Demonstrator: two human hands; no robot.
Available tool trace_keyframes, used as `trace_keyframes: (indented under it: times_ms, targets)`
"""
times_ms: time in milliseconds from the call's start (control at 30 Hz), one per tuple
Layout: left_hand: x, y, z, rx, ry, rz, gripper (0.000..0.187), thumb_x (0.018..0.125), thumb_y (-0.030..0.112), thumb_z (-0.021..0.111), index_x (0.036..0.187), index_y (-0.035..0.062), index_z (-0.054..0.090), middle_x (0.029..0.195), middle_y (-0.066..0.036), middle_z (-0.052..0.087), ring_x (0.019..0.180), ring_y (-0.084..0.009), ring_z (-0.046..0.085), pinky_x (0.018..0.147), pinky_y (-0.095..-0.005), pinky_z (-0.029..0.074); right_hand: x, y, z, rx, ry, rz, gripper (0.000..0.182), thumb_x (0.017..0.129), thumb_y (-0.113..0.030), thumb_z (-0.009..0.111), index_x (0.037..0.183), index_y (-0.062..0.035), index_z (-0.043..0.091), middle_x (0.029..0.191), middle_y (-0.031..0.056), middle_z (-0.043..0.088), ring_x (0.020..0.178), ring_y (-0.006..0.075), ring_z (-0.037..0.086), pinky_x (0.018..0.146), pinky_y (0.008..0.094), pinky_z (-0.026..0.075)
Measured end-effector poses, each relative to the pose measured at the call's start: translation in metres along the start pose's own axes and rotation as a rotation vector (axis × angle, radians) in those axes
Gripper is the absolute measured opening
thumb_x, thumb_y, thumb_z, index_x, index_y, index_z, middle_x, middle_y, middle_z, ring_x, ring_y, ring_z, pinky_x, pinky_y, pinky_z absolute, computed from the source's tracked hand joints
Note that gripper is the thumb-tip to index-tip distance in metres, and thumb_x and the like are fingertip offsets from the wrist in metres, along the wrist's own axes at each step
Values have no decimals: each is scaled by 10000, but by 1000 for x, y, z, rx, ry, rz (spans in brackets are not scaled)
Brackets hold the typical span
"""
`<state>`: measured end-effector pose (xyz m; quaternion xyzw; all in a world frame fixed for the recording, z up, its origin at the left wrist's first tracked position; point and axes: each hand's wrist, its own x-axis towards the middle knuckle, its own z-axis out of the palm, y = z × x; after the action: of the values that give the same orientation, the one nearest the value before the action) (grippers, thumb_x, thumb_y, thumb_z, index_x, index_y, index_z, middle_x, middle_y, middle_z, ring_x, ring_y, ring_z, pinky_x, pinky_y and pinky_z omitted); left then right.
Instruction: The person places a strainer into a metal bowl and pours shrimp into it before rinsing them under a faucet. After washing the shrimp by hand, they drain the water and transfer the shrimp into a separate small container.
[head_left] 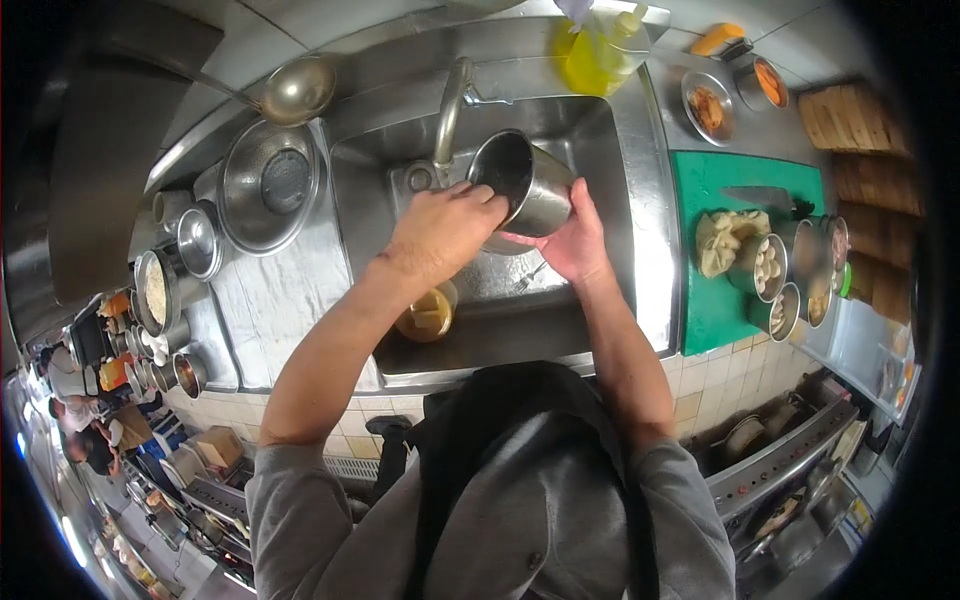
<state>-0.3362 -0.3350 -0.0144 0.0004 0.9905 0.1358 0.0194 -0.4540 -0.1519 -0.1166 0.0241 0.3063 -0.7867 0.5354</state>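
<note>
A deep metal pot (pixel 545 195) is tilted over the steel sink (pixel 470 345), its mouth toward the upper left. My right hand (pixel 572 235) supports its side and underside, thumb up along the wall. At the pot's rim is my left hand (pixel 450 225), with its fingers curled and the fingertips partly hidden at the opening; whether they hold anything there does not show. Above the left hand stands the faucet (pixel 452 115). A yellowish container (pixel 428 315) sits in the sink below my left forearm. A fork (pixel 530 277) lies on the sink bottom.
Left of the sink are a large metal bowl (pixel 240 200) and a ladle (pixel 298 92). A green cutting board (pixel 710 310) at the right bears a knife (pixel 755 194) and metal containers. Yellow liquid in a bottle (pixel 590 65) stands behind the sink. People are at the far left.
</note>
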Motion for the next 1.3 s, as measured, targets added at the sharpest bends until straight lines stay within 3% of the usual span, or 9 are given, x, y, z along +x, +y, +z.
trace_keyframes:
  times_ms: [433,533,633,733,833,933,1033,1133,1300]
  targets:
    - [-1,-11,-5,-256,-61,-19,128,904,156,734,908,80,631,941,-72,672,995,-318,691,824,-471,571,8,8,-2,-1,57,-54,711,947,-600,550,1450,-98,540,1411,157,629,1275,380,630,989,639,555]
    - [-6,-16,1,-295,46,-8,160,878,141,758,906,69,617,954,-74,685,969,-312,681,792,-428,568,8,5,-2,6,89,-88,745,928,-618,556,1455,-92,537,1409,157,628,1276,374,629,969,631,567]
    - [-15,-22,9,-636,300,17,163,915,184,768,1020,86,691,1049,-111,721,989,-307,716,825,-369,580,5,-2,-8,-17,67,-135,778,905,-630,575,1468,-94,531,1423,151,618,1298,365,615,977,627,559]
    - [-14,-25,27,-1030,287,-502,300,930,245,778,1160,63,717,1062,-163,737,976,-315,743,850,-344,582,-2,-10,-9,-20,40,-151,820,875,-644,610,1479,-96,528,1457,142,594,1346,337,578,1054,574,515]
    - [2,-23,29,-881,140,-578,410,899,241,784,1221,2,697,1022,-213,740,948,-374,744,857,-406,594,2,-7,-9,-57,44,-152,865,861,-621,639,1519,-81,488,1471,137,580,1359,319,563,1127,498,464]
    - [22,-9,3,-581,3,-606,392,888,266,746,1136,-30,682,1042,-249,739,988,-443,718,895,-462,591,1,-4,4,-119,-17,-177,933,832,-528,738,1575,-57,427,1509,126,536,1396,290,513,1184,437,386]
    - [29,-21,29,-440,13,-535,328,897,191,703,1140,-28,678,1085,-278,725,1047,-465,701,902,-507,578,1,-4,4,-318,-24,-240,971,829,-464,768,1599,-17,381,1527,136,511,1410,275,495,1182,422,381]
    - [33,-22,36,-414,-131,-495,290,897,139,680,1129,-34,675,1076,-286,722,1051,-473,698,901,-516,576,-3,0,-6,-365,35,-276,1029,801,-470,773,1609,-2,341,1499,150,525,1388,276,521,1175,416,399]
    - [45,-9,46,-536,-101,-506,227,917,75,614,1098,-48,671,1070,-315,712,1060,-487,686,906,-525,549,-13,-2,-17,-375,103,-299,1016,796,-452,780,1599,4,356,1502,152,518,1384,282,524,1174,417,401]
